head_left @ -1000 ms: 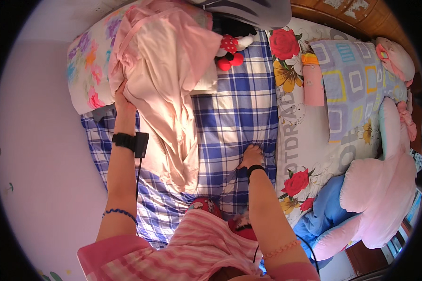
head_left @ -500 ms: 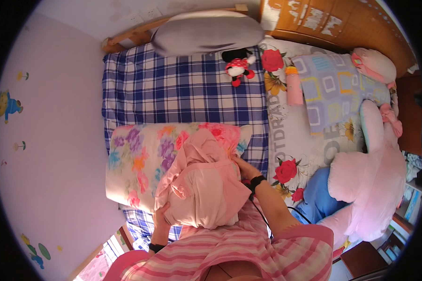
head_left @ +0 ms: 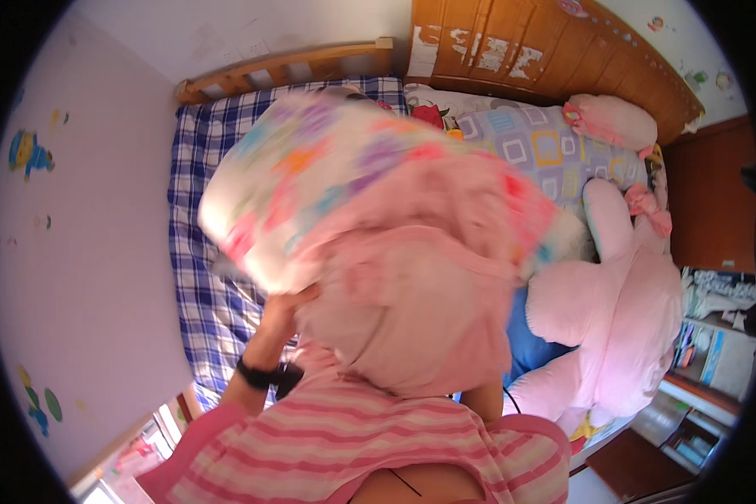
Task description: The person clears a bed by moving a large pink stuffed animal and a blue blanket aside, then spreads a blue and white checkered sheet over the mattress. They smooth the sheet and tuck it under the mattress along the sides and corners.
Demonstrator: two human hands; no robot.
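Note:
A thick white pillow [head_left: 252, 185] with a bright flower print is raised off the bed and smeared by motion. Over its near side lies a pink garment [head_left: 412, 311], rumpled, with a paler panel in the middle. My left hand [head_left: 290, 304] grips the near left edge, where garment and pillow meet, its fingers partly covered. Of my right arm only the forearm [head_left: 483, 403] shows, low beside the garment; the right hand is hidden behind the cloth.
Beneath is a blue-and-white checked sheet [head_left: 197, 185], with a wooden rail [head_left: 294, 67] at its far end. To the right lie a patterned pillow [head_left: 529, 143], a small pink cushion [head_left: 613, 122] and a big pink plush toy [head_left: 622, 311]. Shelves [head_left: 706, 353] stand far right.
The floral pillow and pink garment have been lifted and swung up and right. A grey-white item by the far rail is no longer visible there. My view has shifted rightward.

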